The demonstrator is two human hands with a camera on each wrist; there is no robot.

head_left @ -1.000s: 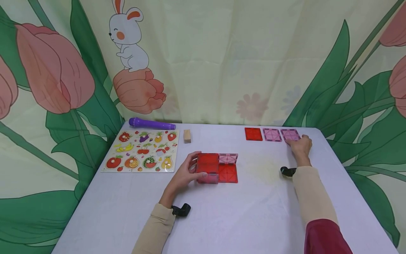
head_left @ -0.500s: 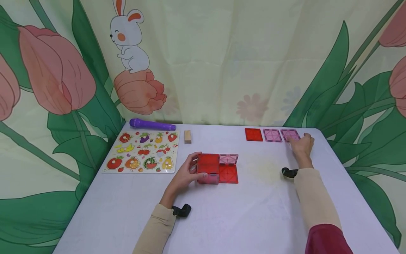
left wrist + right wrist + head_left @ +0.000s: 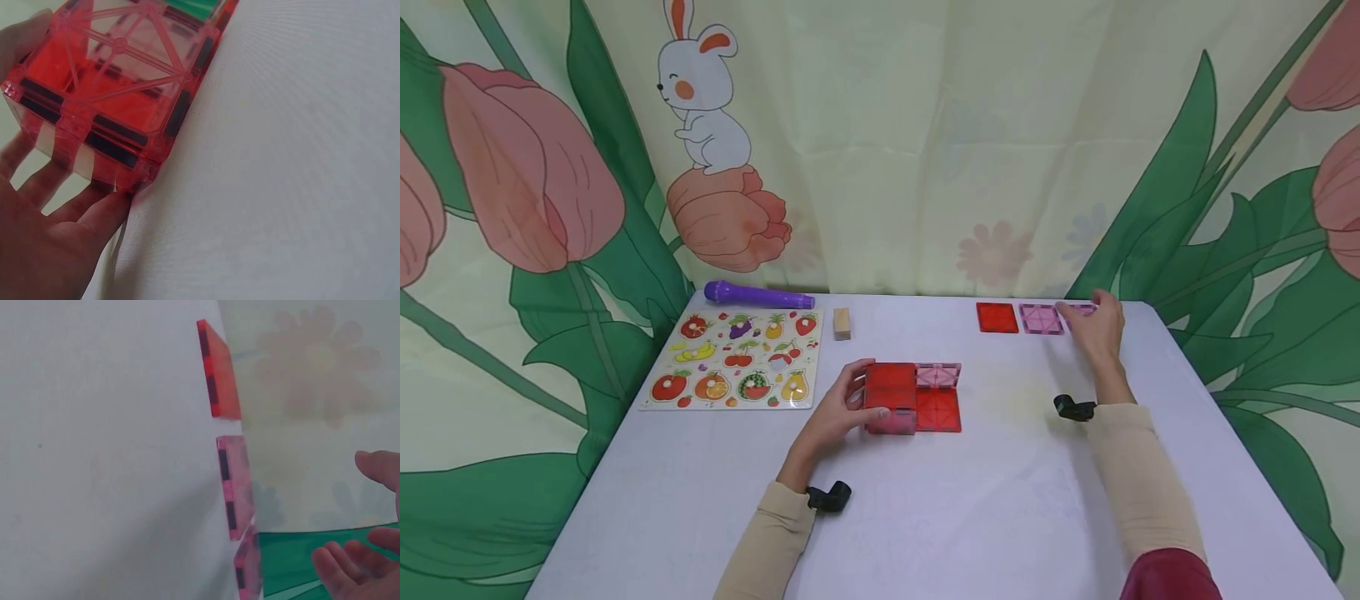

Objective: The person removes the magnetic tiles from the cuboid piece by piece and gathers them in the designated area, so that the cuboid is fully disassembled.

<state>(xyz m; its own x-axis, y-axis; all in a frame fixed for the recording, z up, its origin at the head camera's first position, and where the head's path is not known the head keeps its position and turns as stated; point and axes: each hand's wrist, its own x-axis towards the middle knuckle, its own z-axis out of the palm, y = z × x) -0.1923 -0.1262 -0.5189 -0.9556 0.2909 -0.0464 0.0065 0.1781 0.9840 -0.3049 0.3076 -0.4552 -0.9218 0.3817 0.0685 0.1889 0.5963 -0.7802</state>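
My left hand [image 3: 838,408] grips the left side of a boxy build of red and pink magnetic tiles [image 3: 891,385], thumb on the front and fingers behind. In the left wrist view, fingers [image 3: 94,215] wrap one see-through wall of the build. A flat red tile [image 3: 938,410] adjoins its right side, with a pink tile [image 3: 937,375] standing behind that. My right hand [image 3: 1097,333] is over the rightmost pink tile [image 3: 1081,309], partly hiding it. In the right wrist view, the right hand's thumb and fingers [image 3: 340,569] are spread, with nothing between them.
Left of that pink tile lie another pink tile [image 3: 1041,319] and a red tile [image 3: 997,317], near the back edge. A fruit puzzle board [image 3: 737,358], a purple toy microphone [image 3: 758,296] and a small wooden block [image 3: 842,323] are at the back left. A printed curtain [image 3: 880,167] hangs behind the table.
My right hand has moved slightly up from the near edge of the rightmost pink tile and now covers more of it. The left hand and the build stay put.
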